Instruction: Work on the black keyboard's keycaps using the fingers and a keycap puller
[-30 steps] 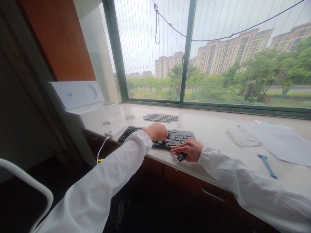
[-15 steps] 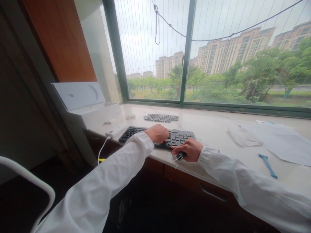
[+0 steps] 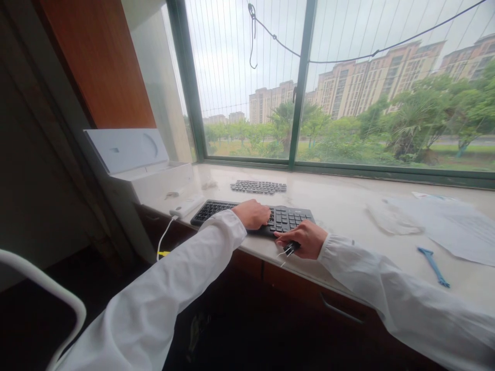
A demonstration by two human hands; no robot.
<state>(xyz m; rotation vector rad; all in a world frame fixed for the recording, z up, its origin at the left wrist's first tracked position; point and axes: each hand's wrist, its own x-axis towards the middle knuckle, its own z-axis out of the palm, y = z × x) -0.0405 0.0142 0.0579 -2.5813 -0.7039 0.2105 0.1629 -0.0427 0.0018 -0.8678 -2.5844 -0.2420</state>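
A black keyboard (image 3: pixel 284 219) lies on the pale ledge. On its left part, a dark grid of slots shows with the keycaps off, while the right part still bears caps. My left hand (image 3: pixel 253 214) rests over the middle of the keyboard, fingers curled down and pressed together; whatever they pinch is hidden. At the keyboard's front edge, my right hand (image 3: pixel 305 238) is closed around a wire keycap puller (image 3: pixel 291 248), its black body and thin pale wires pointing toward me. The tips of my right thumb and finger touch the keyboard's edge. Loose keycaps (image 3: pixel 258 186) lie in rows behind the keyboard.
A white box (image 3: pixel 154 178) with its lid raised stands at the left, near a white power strip (image 3: pixel 185 207) with a cable. To the right are a blue tool (image 3: pixel 433 267), a clear plastic bag (image 3: pixel 394 219) and paper sheets (image 3: pixel 460 226). A window closes off the back.
The view has shifted slightly, so everything sits a little differently in the picture. Both hands keep nearly the same places on the keyboard, and the puller stays in my right hand.
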